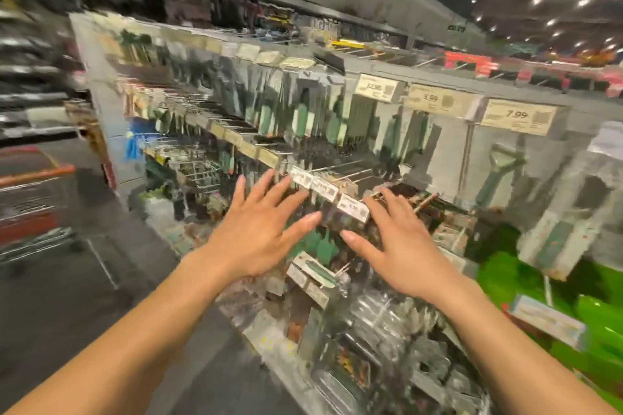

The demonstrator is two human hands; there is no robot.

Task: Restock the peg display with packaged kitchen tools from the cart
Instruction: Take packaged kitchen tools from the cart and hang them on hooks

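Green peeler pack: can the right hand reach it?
Probably yes. The right hand is open and empty, and the green peeler pack hangs up and to its right with nothing between them.

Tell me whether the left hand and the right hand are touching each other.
Apart. The head view shows the left hand and right hand spread open side by side, with packages visible in the gap between their thumbs.

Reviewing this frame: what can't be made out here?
Head view, all motion-blurred:
- Packaged tools on the display: types unreadable.
- Cart: cut by the left edge, contents unseen.
- Small price tags by the right hand: print too blurred.
- Left hand: contact with the display unclear.
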